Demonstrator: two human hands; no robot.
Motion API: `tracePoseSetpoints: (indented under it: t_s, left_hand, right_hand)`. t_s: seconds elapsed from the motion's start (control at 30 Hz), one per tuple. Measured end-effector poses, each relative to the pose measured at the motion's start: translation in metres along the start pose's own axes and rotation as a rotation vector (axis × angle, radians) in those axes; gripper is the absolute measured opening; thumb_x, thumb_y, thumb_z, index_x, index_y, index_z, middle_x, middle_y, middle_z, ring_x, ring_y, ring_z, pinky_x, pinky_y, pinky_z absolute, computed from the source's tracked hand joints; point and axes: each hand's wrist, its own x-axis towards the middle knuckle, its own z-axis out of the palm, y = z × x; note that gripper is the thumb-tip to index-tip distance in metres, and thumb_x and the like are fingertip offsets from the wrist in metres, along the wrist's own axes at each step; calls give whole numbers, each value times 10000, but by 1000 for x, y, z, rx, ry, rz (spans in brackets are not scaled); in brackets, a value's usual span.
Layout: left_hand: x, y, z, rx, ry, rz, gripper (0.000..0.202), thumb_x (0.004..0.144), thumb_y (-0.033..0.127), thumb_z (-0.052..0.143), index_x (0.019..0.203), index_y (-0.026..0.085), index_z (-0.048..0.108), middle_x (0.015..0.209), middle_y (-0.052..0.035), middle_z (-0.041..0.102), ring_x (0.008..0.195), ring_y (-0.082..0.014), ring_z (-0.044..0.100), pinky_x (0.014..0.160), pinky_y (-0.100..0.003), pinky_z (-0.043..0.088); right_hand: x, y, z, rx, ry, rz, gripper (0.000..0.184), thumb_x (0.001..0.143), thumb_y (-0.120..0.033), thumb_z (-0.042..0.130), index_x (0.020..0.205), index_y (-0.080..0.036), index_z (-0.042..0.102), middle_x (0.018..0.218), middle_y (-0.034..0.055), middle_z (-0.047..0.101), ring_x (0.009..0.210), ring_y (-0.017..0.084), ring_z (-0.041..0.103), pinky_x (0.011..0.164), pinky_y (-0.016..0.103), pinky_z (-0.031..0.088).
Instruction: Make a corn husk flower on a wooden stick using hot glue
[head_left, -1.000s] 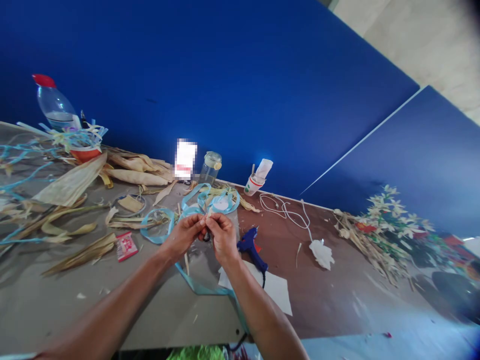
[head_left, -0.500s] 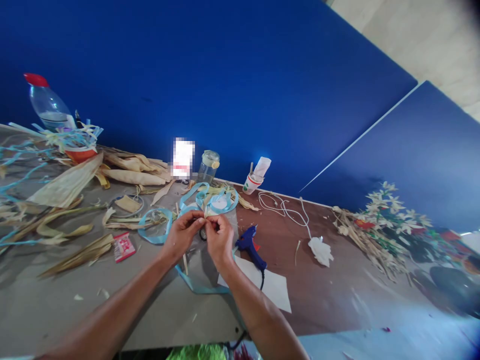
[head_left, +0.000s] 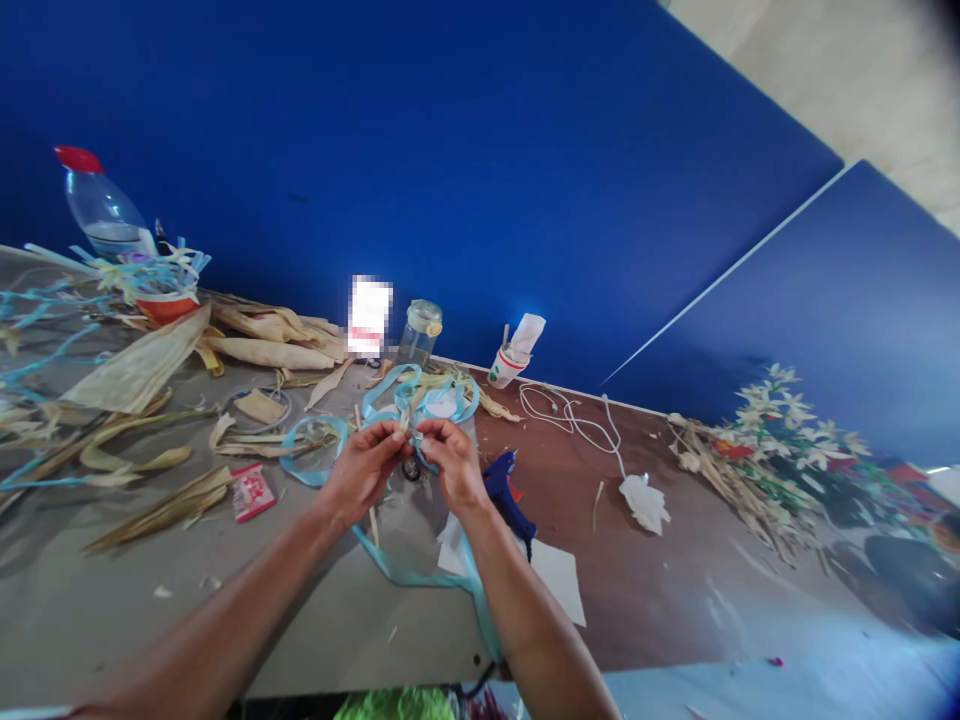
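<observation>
My left hand (head_left: 369,465) is closed in a pinch on a narrow, pale strip of dried corn husk (head_left: 406,418), which points up from the fingertips. Close beside it, my right hand (head_left: 452,462) pinches a light-blue ribbon (head_left: 426,462), and the two hands' fingertips nearly meet. More of this ribbon loops on the table behind and to the left of the hands, and a length trails beneath the right forearm. A dark ring-shaped handle (head_left: 410,469), perhaps of scissors, shows below the fingers. Right of my right hand lies a blue glue gun (head_left: 508,495), partly over white paper (head_left: 559,580).
Dried husks (head_left: 277,352) and a red packet (head_left: 252,492) lie left. A lidded jar (head_left: 420,335) and a paper cup (head_left: 506,368) stand along the blue partition (head_left: 480,180). A white cable (head_left: 570,420) and white flowers (head_left: 780,410) are at right.
My right hand has shifted slightly right and its fingers have opened a little away from the left hand's. Light-blue ribbon now shows at its fingertips and beside the right forearm.
</observation>
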Motion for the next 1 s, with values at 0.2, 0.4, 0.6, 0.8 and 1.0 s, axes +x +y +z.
tracePoseSetpoints:
  t_s: [0.2,0.4,0.6,0.8,1.0]
  left_hand:
    - [3,-3,-2,291,-12,179,298,639,399,730,728,165,568,613,37,565,563,-94,517,579,-235,433]
    - [3,-4,-3,419,-80,234,226,698,363,667,708,166,556,564,35,519,547,-105,474,551,-237,379]
    - [3,-2,-4,432,-133,199,223,698,339,677,733,156,556,622,30,526,592,-99,469,574,-229,374]
    - [3,-3,-5,360,-143,153,250,673,337,711,749,158,553,636,27,542,609,-104,480,588,-231,373]
    - [4,-4,-6,302,-134,129,267,659,345,730,750,160,560,641,30,546,592,-97,474,570,-224,363]
  right_hand:
    - [2,-6,1,11,57,9,218,676,-362,664,766,-167,626,557,-55,495,498,79,400,494,212,335]
    - [0,-4,5,-103,84,-37,201,693,-358,657,700,-161,618,568,-48,513,510,75,411,499,208,329]
    - [0,-8,4,-40,117,28,145,666,-294,645,631,-155,619,483,-66,466,460,60,355,462,206,274]
    - [1,-14,5,217,110,192,118,588,-239,685,581,-142,617,475,-65,476,414,30,337,430,189,216]
    - [3,-16,-1,355,173,258,237,574,-315,741,545,-144,580,498,-52,477,410,28,349,399,178,227]
